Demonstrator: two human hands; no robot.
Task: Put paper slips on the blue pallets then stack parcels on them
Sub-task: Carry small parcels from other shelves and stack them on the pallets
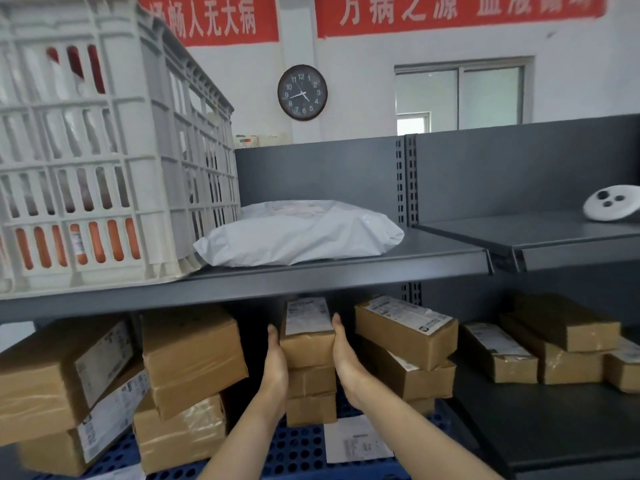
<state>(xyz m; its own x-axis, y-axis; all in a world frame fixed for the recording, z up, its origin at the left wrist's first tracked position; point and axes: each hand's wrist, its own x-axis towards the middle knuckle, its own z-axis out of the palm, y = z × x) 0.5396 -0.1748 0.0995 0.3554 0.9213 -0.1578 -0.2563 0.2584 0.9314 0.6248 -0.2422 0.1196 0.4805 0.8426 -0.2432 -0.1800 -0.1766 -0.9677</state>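
Crate (104,150): a white slatted plastic crate stands on the upper shelf (311,278) at far left, with orange shapes showing through its slats.
Left parcels (65,375): brown cardboard boxes with white labels are piled on the lower level, tilted and leaning on one another.
Pallet (298,448): a blue perforated pallet lies under the piles, with bare patches showing at the bottom centre.
Left hand (275,365): fingers are straight and the palm lies flat against the left side of the top parcel.
Top parcel (306,337): a narrow labelled box sits between both hands, on top of a slim stack of two more boxes on the pallet.
Right hand (346,358): fingers are straight and the palm is pressed to the parcel's right side, so the box is squeezed between two flat hands.
Paper slip (356,441): a white printed sheet lies flat on the pallet, just in front of the slim stack.
Mail bag (301,233): a white plastic pouch lies on the upper shelf beside the crate.
Clock (302,92): a round, dark clock hangs on the wall above.
Right parcels (554,341): long boxes lie on the dark shelf at right, off the pallet.
White device (611,202): a rounded object rests at far right on the upper level.
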